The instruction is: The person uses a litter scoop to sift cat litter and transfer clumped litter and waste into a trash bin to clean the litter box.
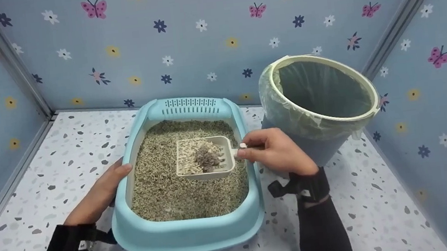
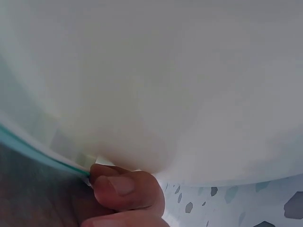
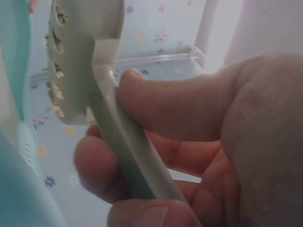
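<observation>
A light blue litter box (image 1: 190,236) holds greenish-beige pellet litter (image 1: 159,187). My left hand (image 1: 98,192) grips its left rim, thumb on top; in the left wrist view curled fingers (image 2: 130,191) hold the edge from below, against the pale side. Above the litter, a white litter scoop (image 1: 228,152) carries a dark grey clump (image 1: 207,157) among lighter pellets. My right hand (image 1: 279,153) grips the scoop's short handle over the right rim. In the right wrist view, thumb and fingers close around the handle (image 3: 135,151), and bits of litter poke through the scoop's slots.
A trash bin (image 1: 314,148) with a pale rim and a translucent liner (image 1: 315,85) stands to the right, close behind my right hand. Blue panels (image 1: 206,47) with flowers and butterflies enclose the back and both sides. The speckled white surface (image 1: 368,218) lies underneath.
</observation>
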`<state>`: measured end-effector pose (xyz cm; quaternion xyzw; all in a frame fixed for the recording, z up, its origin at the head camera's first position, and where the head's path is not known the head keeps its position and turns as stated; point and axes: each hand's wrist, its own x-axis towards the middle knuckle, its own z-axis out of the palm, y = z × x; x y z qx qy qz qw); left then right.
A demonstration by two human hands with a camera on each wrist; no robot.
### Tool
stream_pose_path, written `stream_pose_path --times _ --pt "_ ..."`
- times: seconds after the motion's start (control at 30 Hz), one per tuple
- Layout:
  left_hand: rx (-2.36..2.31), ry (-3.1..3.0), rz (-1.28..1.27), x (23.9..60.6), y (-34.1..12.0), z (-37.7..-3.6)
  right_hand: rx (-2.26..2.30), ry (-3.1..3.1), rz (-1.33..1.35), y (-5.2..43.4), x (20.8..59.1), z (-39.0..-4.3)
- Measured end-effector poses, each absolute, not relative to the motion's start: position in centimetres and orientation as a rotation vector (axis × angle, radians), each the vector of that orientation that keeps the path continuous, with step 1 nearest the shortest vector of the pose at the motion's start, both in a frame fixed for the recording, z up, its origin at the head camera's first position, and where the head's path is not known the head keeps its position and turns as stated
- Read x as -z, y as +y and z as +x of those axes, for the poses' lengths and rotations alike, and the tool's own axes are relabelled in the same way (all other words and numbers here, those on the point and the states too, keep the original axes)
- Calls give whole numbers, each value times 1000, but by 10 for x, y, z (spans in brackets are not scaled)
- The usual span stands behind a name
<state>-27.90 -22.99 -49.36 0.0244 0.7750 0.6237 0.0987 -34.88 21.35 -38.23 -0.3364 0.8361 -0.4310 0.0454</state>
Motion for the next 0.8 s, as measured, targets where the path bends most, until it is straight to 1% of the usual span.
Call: stream_pose_path --times 0.4,0.57,0.8 --pt "-1839 2300 56 493 -229 -283 1287 2610 -1002 215 380 -349" --pt "-1851 2286 93 493 -228 -283 1288 2691 -935 221 378 -347" --pt "-1856 2286 92 491 -227 -282 1194 2692 -1041 221 377 -345"
